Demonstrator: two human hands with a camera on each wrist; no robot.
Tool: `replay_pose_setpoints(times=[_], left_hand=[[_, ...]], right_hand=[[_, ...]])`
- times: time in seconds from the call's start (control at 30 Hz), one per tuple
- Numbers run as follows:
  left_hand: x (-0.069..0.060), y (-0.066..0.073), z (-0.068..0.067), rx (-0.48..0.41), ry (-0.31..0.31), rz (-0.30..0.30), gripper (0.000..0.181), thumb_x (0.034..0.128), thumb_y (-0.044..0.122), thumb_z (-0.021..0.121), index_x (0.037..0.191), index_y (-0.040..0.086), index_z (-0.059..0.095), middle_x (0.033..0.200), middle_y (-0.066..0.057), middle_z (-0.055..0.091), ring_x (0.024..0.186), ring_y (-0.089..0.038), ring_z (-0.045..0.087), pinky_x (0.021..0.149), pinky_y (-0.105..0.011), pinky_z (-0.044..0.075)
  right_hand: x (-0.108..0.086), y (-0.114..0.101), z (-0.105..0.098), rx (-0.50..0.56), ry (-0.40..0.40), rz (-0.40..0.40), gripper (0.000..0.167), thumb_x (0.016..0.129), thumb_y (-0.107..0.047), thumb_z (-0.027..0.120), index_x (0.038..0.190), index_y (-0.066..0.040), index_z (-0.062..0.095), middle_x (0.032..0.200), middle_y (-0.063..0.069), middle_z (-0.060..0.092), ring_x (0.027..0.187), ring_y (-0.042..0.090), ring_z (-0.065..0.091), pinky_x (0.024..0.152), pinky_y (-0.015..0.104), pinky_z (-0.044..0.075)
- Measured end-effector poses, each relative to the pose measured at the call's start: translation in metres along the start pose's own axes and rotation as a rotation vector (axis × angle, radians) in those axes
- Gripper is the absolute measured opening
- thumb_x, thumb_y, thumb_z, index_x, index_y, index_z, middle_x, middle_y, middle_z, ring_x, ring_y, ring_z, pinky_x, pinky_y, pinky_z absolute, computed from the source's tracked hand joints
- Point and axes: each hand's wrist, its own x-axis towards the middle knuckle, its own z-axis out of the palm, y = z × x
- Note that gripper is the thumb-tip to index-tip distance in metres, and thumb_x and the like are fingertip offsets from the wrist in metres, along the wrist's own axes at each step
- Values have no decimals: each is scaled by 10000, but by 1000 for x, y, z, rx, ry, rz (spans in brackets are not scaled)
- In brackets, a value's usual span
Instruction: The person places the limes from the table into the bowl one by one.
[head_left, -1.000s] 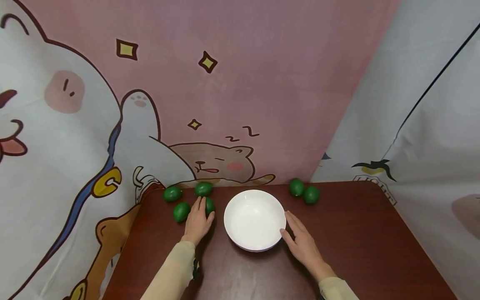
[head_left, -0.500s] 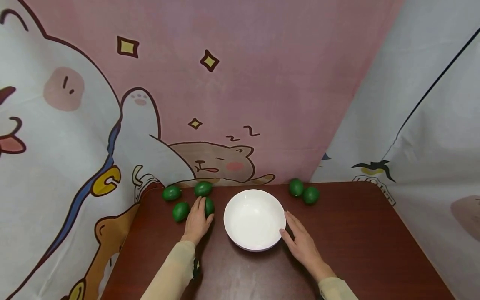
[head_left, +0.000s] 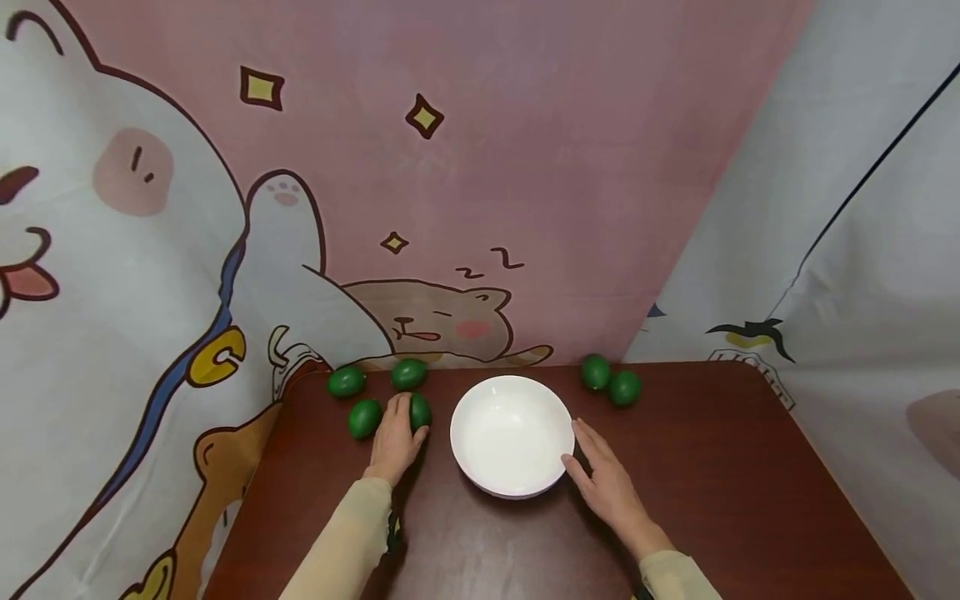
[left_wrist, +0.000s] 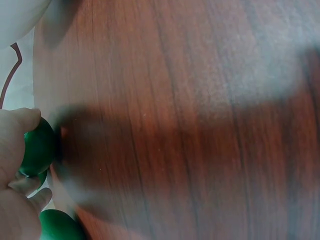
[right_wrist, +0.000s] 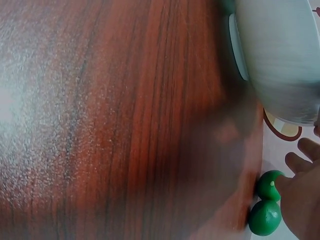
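Observation:
My left hand point(head_left: 396, 437) holds a green lime point(head_left: 421, 412) on the table, left of a white bowl point(head_left: 512, 442). In the left wrist view, the thumb and fingers lie around that lime point(left_wrist: 39, 150), and another lime point(left_wrist: 60, 226) shows just below. My right hand point(head_left: 611, 492) is at the bowl's right side, its fingers fairly straight and its thumb at the rim. The right wrist view shows the bowl's outer wall point(right_wrist: 285, 55) with the fingers beside it, partly cut off by the frame edge. The bowl's inside is bare white.
Near the left hand lie further limes point(head_left: 365, 419), by the back left edge of the dark wooden table point(head_left: 720, 483). Two more limes point(head_left: 624, 388) touch each other at the back, right of the bowl. A printed cartoon cloth point(head_left: 570, 167) hangs right behind the table.
The view has shifted slightly. Both hands, the bowl and the limes otherwise stay where they were, with the left hand still at the same lime.

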Motion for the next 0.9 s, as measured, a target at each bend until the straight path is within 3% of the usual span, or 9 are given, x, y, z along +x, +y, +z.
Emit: replay_pose_setpoints(times=[0.3, 0.9], left_hand=[[1, -2, -1, -37, -24, -50, 746, 933, 177, 775, 1529, -58, 392, 1452, -262, 436, 1330, -424, 510, 1065, -544, 476], [-9, -3, -6, -76, 5, -45, 731, 937, 206, 756, 1516, -65, 403, 1442, -264, 431, 1330, -416, 494, 1066, -561, 467]], right_hand=[[1, -1, -2, 7, -15, 4, 655, 1016, -291, 667, 1573, -48, 422, 1608, 192, 412, 1472, 419, 384, 1153, 628, 334], [1, 0, -1, -31, -8, -9, 650, 1009, -296, 670, 1563, -49, 439, 1604, 177, 427, 1480, 425, 368, 1192, 637, 266]])
